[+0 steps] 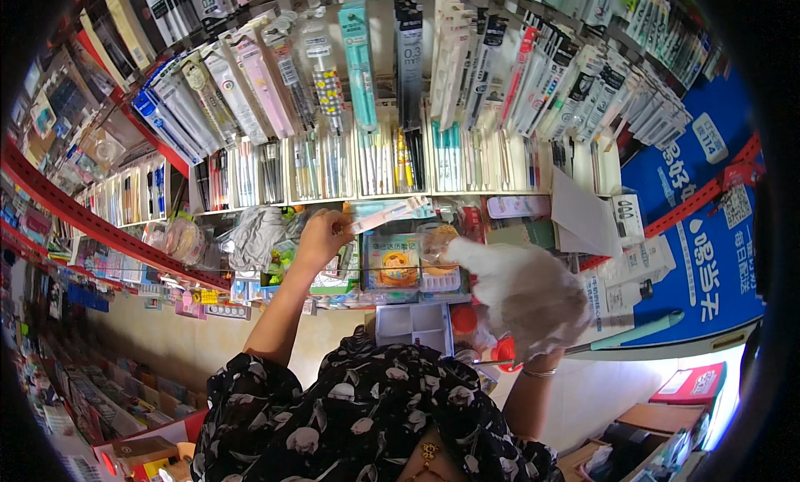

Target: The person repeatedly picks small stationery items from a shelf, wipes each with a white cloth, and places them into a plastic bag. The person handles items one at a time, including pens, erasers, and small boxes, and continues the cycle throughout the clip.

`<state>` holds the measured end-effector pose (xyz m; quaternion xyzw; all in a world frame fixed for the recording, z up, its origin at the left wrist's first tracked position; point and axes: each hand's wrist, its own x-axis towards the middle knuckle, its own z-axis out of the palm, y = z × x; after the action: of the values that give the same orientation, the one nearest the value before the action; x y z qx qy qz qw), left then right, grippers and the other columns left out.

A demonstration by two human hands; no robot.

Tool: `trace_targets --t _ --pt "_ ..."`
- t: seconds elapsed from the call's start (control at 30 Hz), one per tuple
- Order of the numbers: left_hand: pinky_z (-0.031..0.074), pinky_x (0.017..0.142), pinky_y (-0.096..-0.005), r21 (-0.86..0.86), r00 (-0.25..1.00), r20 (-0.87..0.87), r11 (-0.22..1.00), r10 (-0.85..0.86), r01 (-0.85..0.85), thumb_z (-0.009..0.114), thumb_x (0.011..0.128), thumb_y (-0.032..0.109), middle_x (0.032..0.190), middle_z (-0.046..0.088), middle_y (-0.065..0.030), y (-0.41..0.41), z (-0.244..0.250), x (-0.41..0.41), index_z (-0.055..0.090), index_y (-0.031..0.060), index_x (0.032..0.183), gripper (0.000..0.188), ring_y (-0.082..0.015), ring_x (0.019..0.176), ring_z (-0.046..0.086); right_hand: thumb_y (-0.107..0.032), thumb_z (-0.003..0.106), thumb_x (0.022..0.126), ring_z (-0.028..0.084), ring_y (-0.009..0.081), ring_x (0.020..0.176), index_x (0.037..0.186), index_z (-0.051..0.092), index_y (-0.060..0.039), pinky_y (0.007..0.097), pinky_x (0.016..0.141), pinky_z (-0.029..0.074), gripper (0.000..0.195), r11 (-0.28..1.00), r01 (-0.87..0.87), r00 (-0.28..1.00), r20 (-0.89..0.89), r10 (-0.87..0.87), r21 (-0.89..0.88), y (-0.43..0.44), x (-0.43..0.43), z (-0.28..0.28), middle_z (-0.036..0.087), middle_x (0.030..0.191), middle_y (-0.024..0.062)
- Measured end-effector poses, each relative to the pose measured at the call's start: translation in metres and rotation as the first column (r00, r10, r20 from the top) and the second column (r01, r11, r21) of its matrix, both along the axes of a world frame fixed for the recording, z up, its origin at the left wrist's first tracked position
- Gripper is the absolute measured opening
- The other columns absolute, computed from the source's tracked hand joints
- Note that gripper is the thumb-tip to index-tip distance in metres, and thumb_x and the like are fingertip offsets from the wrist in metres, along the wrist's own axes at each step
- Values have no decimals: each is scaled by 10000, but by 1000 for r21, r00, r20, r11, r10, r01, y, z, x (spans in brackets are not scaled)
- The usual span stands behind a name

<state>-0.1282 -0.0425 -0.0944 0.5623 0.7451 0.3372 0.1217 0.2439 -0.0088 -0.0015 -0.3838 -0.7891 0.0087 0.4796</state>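
My left hand (322, 237) pinches one end of a slim, pale pink packaged strip (389, 214), held above the front ledge of a stationery shelf. My right hand (550, 359) is mostly hidden by a crumpled white cloth (531, 288) that it grips; the cloth is blurred. Only part of this hand and the wrist with a bracelet show. Below the strip lies a picture book (392, 262) with a cartoon cover. A grey bundled cloth or bag (251, 238) sits left of my left hand.
Pen compartments (322, 169) run behind the ledge, under rows of hanging packaged pens (362, 69). A white divided tray (414, 324) stands close to my body, beside red round items (464, 318). A green-handled rod (637, 332) lies at right. Red shelf rails (112, 226) curve along the left.
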Motion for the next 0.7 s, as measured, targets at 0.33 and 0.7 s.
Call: trace_targets --t 0.33,0.7 --pt "357 480 -197 42 481 868 983 -124 177 732 707 -5 617 562 12 -19 44 78 575 47 681 167 -45 530 473 -90 578 837 562 131 925 1145 501 -17 282 757 495 326 316 -739 663 -724 191 -595 -7 -46 -153 592 1027 48" --pt "463 679 -203 155 377 885 936 -274 316 603 826 -19 842 656 -50 -12 26 151 636 -44 903 87 -66 732 571 -137 438 908 478 70 739 898 579 40 249 648 421 227 353 -696 634 -766 -105 -625 -24 -90 -121 585 784 19"
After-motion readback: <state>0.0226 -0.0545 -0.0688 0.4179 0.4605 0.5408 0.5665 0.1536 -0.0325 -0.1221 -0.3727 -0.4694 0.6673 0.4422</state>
